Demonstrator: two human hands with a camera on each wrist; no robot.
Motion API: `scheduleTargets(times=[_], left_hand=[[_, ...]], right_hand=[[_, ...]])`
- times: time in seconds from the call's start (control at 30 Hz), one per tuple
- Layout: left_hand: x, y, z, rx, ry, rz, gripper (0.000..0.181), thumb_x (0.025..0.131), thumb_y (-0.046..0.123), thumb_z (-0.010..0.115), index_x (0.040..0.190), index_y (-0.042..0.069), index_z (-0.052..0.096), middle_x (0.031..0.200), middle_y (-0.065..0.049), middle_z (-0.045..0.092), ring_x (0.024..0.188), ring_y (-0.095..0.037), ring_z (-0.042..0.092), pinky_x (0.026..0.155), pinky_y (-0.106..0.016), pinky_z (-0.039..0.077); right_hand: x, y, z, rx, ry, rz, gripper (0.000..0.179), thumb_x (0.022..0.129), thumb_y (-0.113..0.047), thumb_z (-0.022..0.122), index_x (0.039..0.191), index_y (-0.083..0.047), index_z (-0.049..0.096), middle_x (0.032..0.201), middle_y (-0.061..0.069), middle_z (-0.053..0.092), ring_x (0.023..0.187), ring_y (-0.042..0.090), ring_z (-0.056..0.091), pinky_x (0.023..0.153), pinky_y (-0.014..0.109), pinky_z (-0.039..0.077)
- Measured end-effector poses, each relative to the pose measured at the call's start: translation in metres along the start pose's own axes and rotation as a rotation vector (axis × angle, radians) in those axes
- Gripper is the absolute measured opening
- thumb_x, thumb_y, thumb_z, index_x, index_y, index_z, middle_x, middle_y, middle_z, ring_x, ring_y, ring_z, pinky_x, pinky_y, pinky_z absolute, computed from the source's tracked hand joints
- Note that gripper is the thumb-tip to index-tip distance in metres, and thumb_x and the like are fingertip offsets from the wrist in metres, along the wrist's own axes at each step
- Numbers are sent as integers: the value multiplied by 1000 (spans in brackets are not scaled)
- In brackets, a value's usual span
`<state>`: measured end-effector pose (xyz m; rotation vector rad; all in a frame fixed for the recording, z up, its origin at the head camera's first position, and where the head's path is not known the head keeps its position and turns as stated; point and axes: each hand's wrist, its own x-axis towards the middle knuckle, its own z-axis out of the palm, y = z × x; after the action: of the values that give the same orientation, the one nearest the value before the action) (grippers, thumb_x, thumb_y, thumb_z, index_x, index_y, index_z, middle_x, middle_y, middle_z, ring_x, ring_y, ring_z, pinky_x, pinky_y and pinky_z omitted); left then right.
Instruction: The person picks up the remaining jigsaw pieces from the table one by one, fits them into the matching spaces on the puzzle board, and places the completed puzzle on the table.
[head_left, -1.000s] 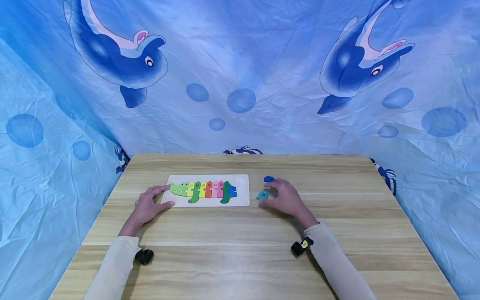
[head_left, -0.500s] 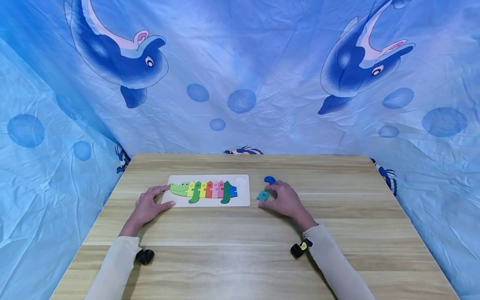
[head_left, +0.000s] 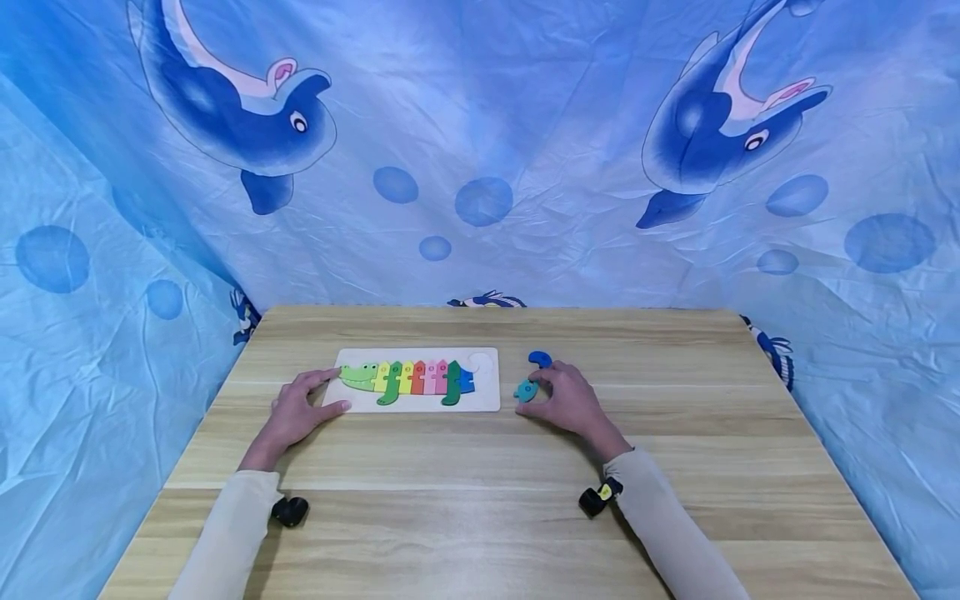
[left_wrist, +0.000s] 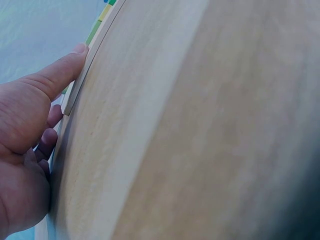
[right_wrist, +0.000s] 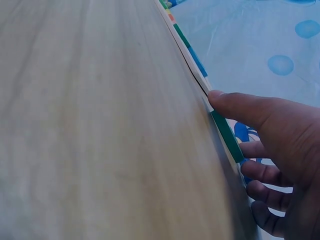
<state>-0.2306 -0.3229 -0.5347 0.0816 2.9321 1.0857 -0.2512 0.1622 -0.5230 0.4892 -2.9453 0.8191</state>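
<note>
A pale crocodile puzzle board (head_left: 416,405) lies on the table, filled from the green head (head_left: 357,379) to a blue piece (head_left: 467,383). At its right end is a bare curled tail outline. My left hand (head_left: 296,408) holds the board's left end, thumb on the front edge, fingers at the far left corner; the left wrist view shows the thumb (left_wrist: 62,72) against the edge. Right of the board, my right hand (head_left: 566,398) pinches a teal puzzle piece (head_left: 527,391) between thumb and index finger, on the table. A curved dark blue tail piece (head_left: 539,359) lies just beyond.
The wood-grain table (head_left: 450,517) ends at a far edge against a blue curtain (head_left: 570,250) printed with dolphins. Small black wrist cameras (head_left: 289,512) sit on both wrists.
My right index finger has drawn back from the dark blue tail piece and come down close to the teal piece. The left hand and board have stayed in place.
</note>
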Motion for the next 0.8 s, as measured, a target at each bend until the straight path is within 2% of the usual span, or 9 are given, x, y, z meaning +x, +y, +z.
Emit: scheduleTargets(times=[0.33, 0.6, 0.8], left_hand=[[-2, 3, -1, 0, -2, -4, 76, 90, 46, 78, 152, 12, 49, 157, -28, 36, 136, -53, 31, 98, -64, 24], [-1, 2, -1, 2, -5, -4, 79, 89, 50, 77, 153, 12, 49, 157, -28, 36, 136, -53, 31, 98, -65, 24], [-1, 1, 0, 3, 5, -4, 77, 89, 47, 78, 152, 12, 50, 157, -27, 37, 135, -51, 33, 97, -63, 25]], right_hand=[[3, 2, 7, -23, 18, 23, 60, 76, -53, 87, 119, -11, 75, 101, 4, 64, 90, 21, 54, 77, 38, 48], [3, 2, 5, -13, 13, 12, 58, 77, -51, 86, 118, -12, 76, 100, 3, 63, 88, 19, 53, 76, 37, 47], [3, 1, 2, 2, 5, -6, 57, 77, -50, 87, 117, -11, 76, 96, 2, 61, 82, 17, 51, 72, 34, 45]])
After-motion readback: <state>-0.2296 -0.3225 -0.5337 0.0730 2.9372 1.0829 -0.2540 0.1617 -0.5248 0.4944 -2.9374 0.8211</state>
